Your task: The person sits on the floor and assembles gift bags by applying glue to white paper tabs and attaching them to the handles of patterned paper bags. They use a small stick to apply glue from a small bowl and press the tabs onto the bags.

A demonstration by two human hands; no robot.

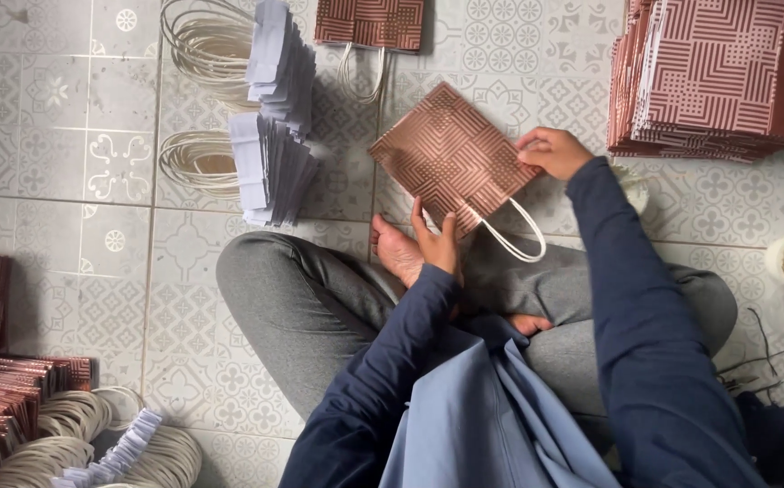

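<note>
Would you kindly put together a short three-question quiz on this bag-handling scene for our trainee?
1. True or false: both hands hold the same bag.
2. Which hand has its grip nearest the bag's white handle? A) left hand B) right hand
3. What lies flat in the stack at upper right?

Key:
1. True.
2. A.
3. More patterned brown bags.

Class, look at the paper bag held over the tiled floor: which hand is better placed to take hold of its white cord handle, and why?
Probably the left hand: it grips the paper bag at the edge where the white cord handle hangs. The right hand holds the far corner.
</note>
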